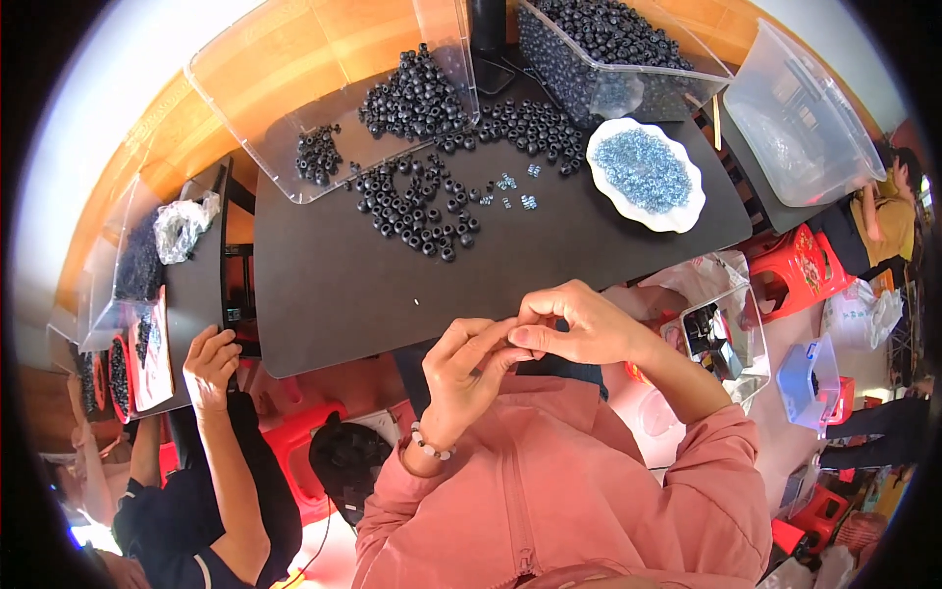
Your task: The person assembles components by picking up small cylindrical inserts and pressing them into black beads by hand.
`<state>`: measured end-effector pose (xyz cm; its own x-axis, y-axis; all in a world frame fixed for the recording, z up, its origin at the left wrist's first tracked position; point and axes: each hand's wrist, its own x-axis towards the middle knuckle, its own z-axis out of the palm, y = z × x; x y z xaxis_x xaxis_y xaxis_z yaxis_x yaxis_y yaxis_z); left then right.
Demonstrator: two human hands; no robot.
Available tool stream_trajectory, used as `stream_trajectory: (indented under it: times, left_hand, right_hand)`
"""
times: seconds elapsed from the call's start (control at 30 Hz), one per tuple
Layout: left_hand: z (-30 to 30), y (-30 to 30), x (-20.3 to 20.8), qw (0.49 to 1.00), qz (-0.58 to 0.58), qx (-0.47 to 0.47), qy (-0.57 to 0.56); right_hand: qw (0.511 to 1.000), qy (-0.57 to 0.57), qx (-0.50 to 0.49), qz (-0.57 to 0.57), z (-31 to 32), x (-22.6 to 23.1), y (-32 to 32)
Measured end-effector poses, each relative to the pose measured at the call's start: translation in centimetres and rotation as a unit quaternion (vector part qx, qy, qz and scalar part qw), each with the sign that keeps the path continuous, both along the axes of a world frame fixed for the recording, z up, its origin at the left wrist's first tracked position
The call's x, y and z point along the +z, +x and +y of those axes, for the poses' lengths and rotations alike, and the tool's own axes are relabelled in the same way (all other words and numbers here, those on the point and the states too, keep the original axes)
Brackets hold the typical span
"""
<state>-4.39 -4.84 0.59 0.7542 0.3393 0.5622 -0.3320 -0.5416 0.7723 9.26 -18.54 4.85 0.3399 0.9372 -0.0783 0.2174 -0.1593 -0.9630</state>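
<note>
My left hand (pixel 465 371) and my right hand (pixel 581 322) meet over the near edge of the dark table (pixel 363 294). Both are closed, with thumbs and fingertips pinched together; whatever sits between them is hidden. Beyond them, loose black round beads (pixel 417 211) are spread on the tabletop. A few small pale-blue spring-like pieces (pixel 530 202) lie beside those beads. To the right, a white scalloped dish (pixel 668 224) holds a heap of similar tiny blue pieces (pixel 643 172). One tiny white bit (pixel 416 301) rests on the table near my left hand.
At the far left a clear bin (pixel 294 196) lies tipped, black beads spilling out. Another clear bin (pixel 628 93), full of black beads, stands at the far right, with a translucent tub (pixel 800 128) beyond. On the left, a co-worker's hand (pixel 209 365) is near a second table.
</note>
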Motion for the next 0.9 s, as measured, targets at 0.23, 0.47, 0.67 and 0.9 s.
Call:
stream_trajectory:
  times: [0.23,0.47,0.67,0.9]
  left_hand:
    - [3.0,0.2,-0.4,0.994,0.006,0.099,-0.042]
    - [5.3,1.8,-1.7,0.980,0.039,0.140,-0.138]
    - [5.2,1.4,-1.8,0.982,0.041,0.154,-0.097]
    - [4.7,2.0,-1.5,0.984,0.049,0.161,-0.051]
  right_hand:
    - [0.868,0.034,-0.276,-0.412,0.9,9.2,11.2]
    - [0.716,-0.004,-0.420,-0.558,2.9,12.7,21.4]
    - [0.824,0.093,-0.227,-0.511,7.2,4.3,13.3]
    - [0.852,0.067,-0.039,-0.518,9.6,-1.9,10.8]
